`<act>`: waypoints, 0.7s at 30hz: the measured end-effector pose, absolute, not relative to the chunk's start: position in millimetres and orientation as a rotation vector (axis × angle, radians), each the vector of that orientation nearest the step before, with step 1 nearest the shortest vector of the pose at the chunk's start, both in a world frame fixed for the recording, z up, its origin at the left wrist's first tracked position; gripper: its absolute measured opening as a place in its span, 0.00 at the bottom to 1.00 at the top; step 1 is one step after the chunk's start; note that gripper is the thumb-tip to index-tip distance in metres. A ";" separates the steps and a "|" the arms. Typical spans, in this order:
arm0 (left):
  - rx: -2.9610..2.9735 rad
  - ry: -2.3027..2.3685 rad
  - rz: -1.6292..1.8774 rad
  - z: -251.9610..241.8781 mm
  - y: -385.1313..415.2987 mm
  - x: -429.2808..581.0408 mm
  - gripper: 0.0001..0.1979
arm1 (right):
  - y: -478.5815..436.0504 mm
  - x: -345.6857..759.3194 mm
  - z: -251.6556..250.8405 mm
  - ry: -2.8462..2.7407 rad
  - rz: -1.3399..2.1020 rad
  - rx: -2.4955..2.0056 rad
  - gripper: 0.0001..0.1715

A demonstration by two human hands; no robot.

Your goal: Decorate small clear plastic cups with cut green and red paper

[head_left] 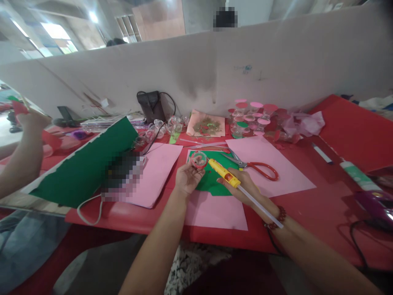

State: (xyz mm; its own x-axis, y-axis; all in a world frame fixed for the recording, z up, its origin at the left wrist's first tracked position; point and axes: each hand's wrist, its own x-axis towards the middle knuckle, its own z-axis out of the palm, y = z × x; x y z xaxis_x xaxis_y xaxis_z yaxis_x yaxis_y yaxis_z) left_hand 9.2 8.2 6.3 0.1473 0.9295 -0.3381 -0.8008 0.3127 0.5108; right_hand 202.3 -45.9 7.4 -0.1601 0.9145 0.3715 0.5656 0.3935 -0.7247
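My left hand (188, 178) holds a small clear plastic cup (199, 159) with red along its rim, its round end turned up toward me. In my right hand (242, 184) is a yellow hot glue gun (224, 173), a long translucent glue stick (260, 208) poking out of its back. The gun's nozzle is at the right edge of the cup; whether it touches I cannot tell. Beneath both hands lie a green sheet (215, 186) and a pink sheet (217, 213). Red-handled scissors (262, 170) rest just beyond my right hand.
Clear cups with pink, red and green discs (245, 116) cluster at the back right, loose clear cups (167, 127) at back centre. A black bag (149, 106) leans against the white partition (172, 69). A marker (322, 153) lies right. Another person's arm (27, 143) reaches in at left.
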 end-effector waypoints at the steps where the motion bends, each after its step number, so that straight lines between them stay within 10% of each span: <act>1: 0.233 0.675 1.257 6.9 7.9 9.2 0.09 | -46.0 202.1 7.5 -1.843 0.542 -1.276 0.26; 21: 0.172 0.615 1.346 0.0 16.2 4.0 0.06 | -42.9 206.9 9.3 -1.892 0.417 -1.223 0.19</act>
